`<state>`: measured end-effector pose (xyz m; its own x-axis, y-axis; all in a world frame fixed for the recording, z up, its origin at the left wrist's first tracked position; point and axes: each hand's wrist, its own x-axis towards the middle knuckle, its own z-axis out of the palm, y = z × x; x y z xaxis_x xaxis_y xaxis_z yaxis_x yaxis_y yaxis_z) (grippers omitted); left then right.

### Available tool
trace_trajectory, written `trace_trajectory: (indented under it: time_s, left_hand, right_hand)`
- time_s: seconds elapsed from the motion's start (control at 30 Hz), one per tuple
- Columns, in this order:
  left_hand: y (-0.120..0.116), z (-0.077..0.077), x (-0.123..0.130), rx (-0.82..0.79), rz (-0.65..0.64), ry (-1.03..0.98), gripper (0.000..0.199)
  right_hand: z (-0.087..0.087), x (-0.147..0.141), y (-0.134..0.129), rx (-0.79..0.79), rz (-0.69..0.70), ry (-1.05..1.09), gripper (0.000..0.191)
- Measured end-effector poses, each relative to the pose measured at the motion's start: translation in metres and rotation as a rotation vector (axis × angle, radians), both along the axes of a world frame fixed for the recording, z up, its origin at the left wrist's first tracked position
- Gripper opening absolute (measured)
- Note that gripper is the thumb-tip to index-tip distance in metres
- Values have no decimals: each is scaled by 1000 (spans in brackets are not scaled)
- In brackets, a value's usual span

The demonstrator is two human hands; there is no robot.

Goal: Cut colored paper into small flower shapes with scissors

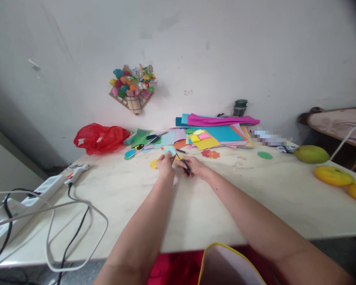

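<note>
My left hand [165, 163] pinches a small light-blue piece of paper [169, 150] above the middle of the table. In my right hand [195, 168] is a pair of black-handled scissors [186, 167], its blades pointing up and left to the paper's right edge. Whether the blades are cutting into it, I cannot tell. Yellow paper pieces [153, 164] lie beside and partly behind my hands. A red and orange flower-shaped cutout [210, 154] rests to the right, with a black pen [182, 151] just behind my hands.
Stacked coloured sheets [225, 134] lie at the back, with a second pair of scissors [156, 137] to their left. A red plastic bag [101, 138] sits back left. Power strips [44, 194] and loose cables occupy the left side. Mangoes [334, 175] lie at the right; a green paper circle [265, 155] is nearby.
</note>
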<state>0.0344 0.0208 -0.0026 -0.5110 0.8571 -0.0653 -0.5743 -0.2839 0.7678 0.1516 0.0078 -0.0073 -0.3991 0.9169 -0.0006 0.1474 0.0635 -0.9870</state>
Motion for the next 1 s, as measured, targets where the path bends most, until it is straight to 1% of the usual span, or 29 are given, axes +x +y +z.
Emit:
trace_trajectory:
  time_s: [0.23,0.43,0.67,0.83,1.0]
  left_hand:
    - [0,1,0,-14,8,39,12]
    - [0,1,-1,-6,10,9,12]
    - [0,1,-1,-24,24,29,16]
    - [1,1,-3,-23,4,38,17]
    - [-1,2,-4,-19,-14,-6,15]
  right_hand:
    - [2,-1,-2,8,-13,4,34]
    - [5,-1,-5,-3,-19,-18,33]
    - [6,-1,-5,3,-25,-28,30]
    - [5,0,-3,-4,-19,-46,31]
    - [3,2,-1,13,-8,-54,32]
